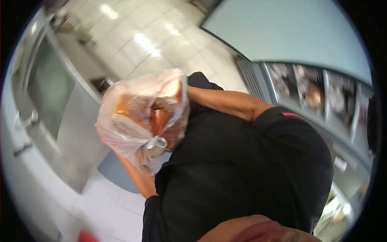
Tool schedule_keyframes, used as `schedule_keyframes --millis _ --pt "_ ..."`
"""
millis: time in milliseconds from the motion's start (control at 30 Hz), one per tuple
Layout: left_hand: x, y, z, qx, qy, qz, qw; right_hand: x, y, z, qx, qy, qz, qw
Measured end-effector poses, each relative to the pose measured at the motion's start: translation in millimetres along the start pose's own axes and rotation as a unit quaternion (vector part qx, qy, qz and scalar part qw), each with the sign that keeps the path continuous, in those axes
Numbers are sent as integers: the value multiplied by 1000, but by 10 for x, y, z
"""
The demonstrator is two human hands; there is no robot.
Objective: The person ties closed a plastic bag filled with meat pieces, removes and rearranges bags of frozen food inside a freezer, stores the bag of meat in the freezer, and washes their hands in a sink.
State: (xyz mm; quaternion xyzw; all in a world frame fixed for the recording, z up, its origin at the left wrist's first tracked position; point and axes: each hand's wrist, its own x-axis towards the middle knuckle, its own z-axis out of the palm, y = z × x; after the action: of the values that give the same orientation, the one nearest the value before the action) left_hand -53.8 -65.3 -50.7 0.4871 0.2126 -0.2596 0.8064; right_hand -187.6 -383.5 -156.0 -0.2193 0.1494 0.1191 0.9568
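Observation:
A clear plastic bag of bread (161, 121) is held up in front of my chest, its neck tied in a knot. Browned crusts and pale cut faces show through the film. My left hand (100, 135) grips the bag's left side; only a little of it shows past the plastic. On the opposite side, my right hand (190, 94) meets the bag at its upper right edge, with its fingers hidden behind it.
At left stands a metal unit with a glass-like panel (50, 84). A glossy tiled floor (177, 36) stretches ahead. On the right, a raised pale lid or panel (290, 32) sits above a divided case (312, 94) holding several wrapped items.

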Motion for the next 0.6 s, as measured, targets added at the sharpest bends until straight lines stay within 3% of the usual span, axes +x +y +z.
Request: schedule_keyframes --millis 267,300,400,467,533,600 --pt "361 -400 767 159 -105 -62 980 -1006 20 -460 52 60 -168 983" --pt "706 116 604 153 -114 -91 977 -559 123 136 30 95 -163 982" --pt "898 118 810 192 -159 -116 961 -684 256 295 24 129 -224 966" --pt "1053 60 980 218 -189 -135 948 -940 164 725 -15 166 -342 925" --pt "1196 -16 1182 257 -219 -158 928 -868 539 468 117 126 -329 929" --pt "1288 -341 1456 297 -259 -184 900 -1129 628 371 162 147 -337 916"
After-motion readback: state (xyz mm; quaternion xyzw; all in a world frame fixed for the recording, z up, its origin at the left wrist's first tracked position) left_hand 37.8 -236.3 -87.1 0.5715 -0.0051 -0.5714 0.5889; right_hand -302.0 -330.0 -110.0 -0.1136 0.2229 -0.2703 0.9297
